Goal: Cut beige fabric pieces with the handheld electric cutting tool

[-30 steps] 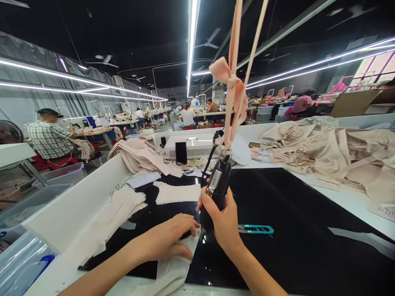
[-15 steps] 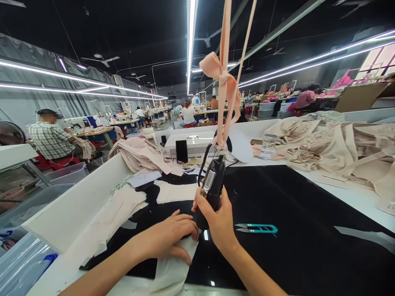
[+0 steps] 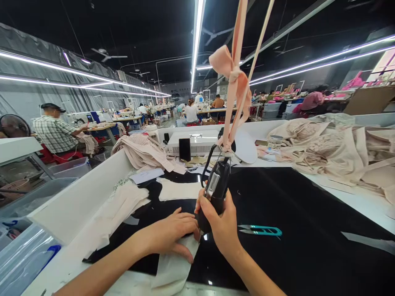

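My right hand [image 3: 220,218] is wrapped round a black hand-held electric tool [image 3: 214,193] with a silver plate on its side. It hangs from a knotted peach elastic band [image 3: 236,78], tilted, its lower end down at the cloth. My left hand [image 3: 175,234] lies with fingers stretched and thumb apart on a pale fabric piece [image 3: 174,271], fingertips beside the tool's lower end. The tool's tip is hidden behind my hands. Right of my right hand lie teal thread snips [image 3: 262,230] on the black work surface [image 3: 277,263].
A pale cut piece [image 3: 179,191] lies beyond my hands. Beige fabric heaps [image 3: 336,148] stand at the right, another pile [image 3: 145,150] at back left. A white vented box [image 3: 196,139] and a phone [image 3: 184,149] stand behind. A white board [image 3: 83,201] edges the left side.
The whole view has shifted slightly to the right. Both hands keep their places on the tool and the fabric, with the tool leaning a little more.
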`<state>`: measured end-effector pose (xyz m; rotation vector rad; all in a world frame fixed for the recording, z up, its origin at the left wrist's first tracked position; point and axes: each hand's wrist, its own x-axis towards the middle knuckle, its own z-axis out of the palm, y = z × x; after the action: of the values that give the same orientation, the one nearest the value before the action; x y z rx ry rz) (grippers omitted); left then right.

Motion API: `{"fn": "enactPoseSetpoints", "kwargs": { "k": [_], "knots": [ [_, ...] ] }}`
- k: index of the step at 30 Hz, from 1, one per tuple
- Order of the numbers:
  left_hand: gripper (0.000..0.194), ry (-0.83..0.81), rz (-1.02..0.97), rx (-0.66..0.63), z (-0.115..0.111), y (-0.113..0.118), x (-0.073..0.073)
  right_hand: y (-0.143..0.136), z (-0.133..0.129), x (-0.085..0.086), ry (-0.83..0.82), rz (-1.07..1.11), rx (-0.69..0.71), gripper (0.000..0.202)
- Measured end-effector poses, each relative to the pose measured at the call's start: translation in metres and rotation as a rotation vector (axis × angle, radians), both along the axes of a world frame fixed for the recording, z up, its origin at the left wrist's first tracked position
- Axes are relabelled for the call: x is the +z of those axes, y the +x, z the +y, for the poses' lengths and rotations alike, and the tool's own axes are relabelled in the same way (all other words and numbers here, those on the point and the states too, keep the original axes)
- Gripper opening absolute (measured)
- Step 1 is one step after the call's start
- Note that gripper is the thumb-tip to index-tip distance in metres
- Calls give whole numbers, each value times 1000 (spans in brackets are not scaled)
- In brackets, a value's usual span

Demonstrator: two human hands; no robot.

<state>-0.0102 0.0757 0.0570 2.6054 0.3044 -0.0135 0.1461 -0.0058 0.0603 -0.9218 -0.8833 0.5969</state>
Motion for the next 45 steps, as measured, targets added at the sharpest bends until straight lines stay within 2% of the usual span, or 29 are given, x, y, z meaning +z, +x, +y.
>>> {"fn": "enactPoseSetpoints", "kwargs": {
  "k": [5, 13, 21, 25, 29, 31, 33, 35, 36, 39, 41, 45],
  "knots": [
    [32, 21, -22, -23, 2, 0, -4, -6, -5, -1, 2, 47, 19, 37],
    [41, 57, -61, -48, 2, 0, -7, -9, -11, -1, -11, 12, 21, 34],
    [57, 78, -49, -51, 5, 1, -11, -13, -13, -11, 30, 51, 74, 39],
    [58, 84, -50, -51, 4, 2, -10, -14, -14, -15, 23, 36, 84, 32],
    [48, 123, -105, -56, 0, -1, -7, -12, -15, -10, 14, 31, 71, 35],
    [44, 168, -155, 0, -8, -7, -6, -9, -17, -6, 23, 37, 71, 34],
    [35, 236, -209, 146, -22, -14, -9, -5, -19, -2, 44, 28, 66, 31],
    [13, 348, -230, 361, -41, -22, -18, 0, -21, 1, 71, 7, 57, 30],
    [6, 390, -209, 405, -51, -26, -24, 2, -22, 2, 83, -6, 57, 31],
    [7, 499, -215, 355, -71, -34, -42, 7, -26, 8, 90, -68, 54, 35],
    [9, 557, -250, 291, -75, -38, -49, 7, -30, 15, 52, -136, 24, 37],
    [16, 491, -308, 163, -63, -46, -46, 0, -39, 28, -37, -228, -96, 33]
  ]
}}
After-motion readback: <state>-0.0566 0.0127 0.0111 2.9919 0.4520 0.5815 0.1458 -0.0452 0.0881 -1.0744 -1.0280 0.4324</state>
